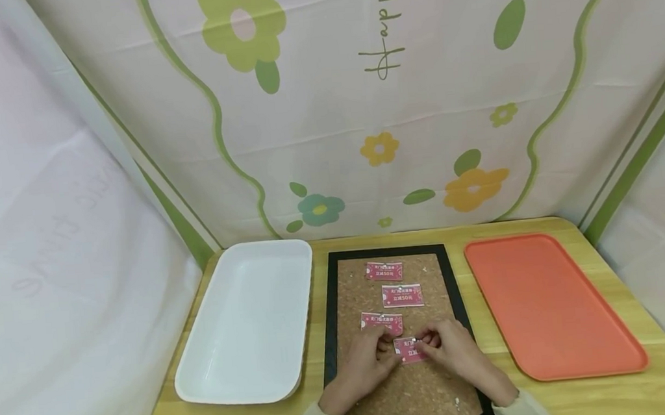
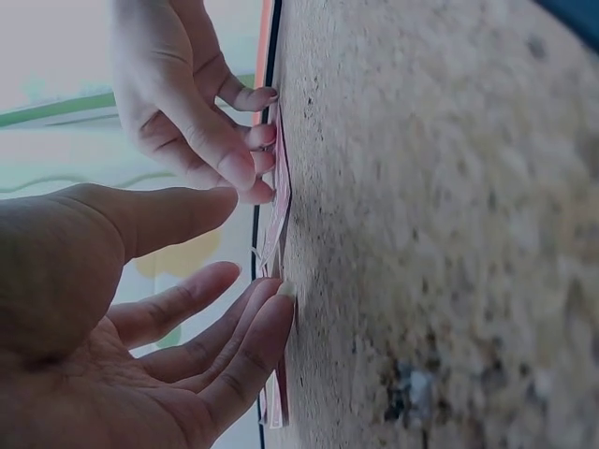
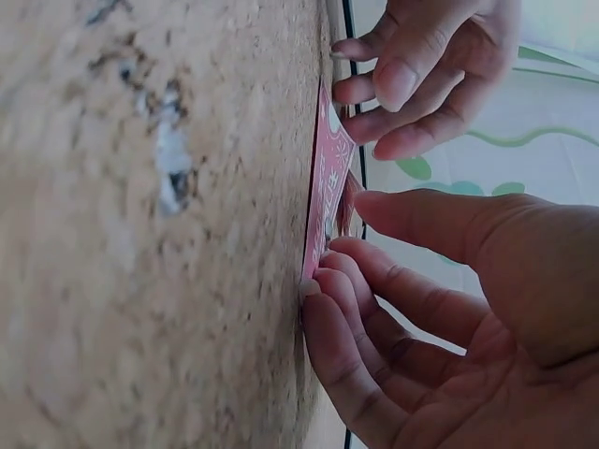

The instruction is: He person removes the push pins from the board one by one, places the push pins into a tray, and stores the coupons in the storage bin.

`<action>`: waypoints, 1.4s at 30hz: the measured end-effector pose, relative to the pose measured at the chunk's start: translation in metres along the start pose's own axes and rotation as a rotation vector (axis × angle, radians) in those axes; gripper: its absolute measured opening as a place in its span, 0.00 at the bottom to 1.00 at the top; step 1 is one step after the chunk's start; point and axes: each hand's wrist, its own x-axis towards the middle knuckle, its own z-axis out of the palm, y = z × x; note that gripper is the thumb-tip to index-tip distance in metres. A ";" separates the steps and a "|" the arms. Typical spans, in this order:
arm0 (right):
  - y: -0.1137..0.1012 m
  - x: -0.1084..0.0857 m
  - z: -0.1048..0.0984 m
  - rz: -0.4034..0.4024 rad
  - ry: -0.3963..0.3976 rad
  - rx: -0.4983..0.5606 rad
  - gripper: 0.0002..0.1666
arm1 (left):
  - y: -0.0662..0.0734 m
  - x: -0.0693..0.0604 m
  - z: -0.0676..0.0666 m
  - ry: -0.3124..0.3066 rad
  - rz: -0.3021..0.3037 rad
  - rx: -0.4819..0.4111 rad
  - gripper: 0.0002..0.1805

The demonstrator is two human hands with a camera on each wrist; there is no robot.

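Observation:
A small pink coupon card [image 1: 407, 351] with white print lies on a black-framed cork board [image 1: 406, 397], the lowest of several such cards. What looks like a small pin [image 1: 414, 340] shows at its top edge. My left hand [image 1: 365, 361] is at the card's left side, fingertips against the board; its thumb stands apart in the left wrist view. From the other side, my right hand [image 1: 455, 351] touches the card's right part with its fingertips. In the right wrist view the card [image 3: 329, 164] tilts slightly off the cork, and the right thumb [image 3: 421, 220] is clear of it.
Above are more pinned pink cards: a top card [image 1: 384, 271], a second card [image 1: 402, 296] and a third card [image 1: 380, 323], partly behind the left hand. A white tray [image 1: 245, 325] stands left of the board, an orange tray [image 1: 554, 307] right. A printed curtain [image 1: 324, 104] hangs behind.

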 end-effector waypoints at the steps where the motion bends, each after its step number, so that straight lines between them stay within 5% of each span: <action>1: 0.000 0.000 0.001 0.002 -0.004 0.007 0.02 | 0.000 0.000 0.001 -0.001 -0.006 -0.004 0.17; 18: 0.000 0.004 0.005 0.099 -0.011 0.064 0.04 | 0.005 0.004 0.009 -0.011 0.035 0.057 0.20; 42: -0.008 0.008 0.007 0.186 -0.012 0.058 0.10 | 0.009 0.018 0.012 -0.034 -0.077 0.104 0.18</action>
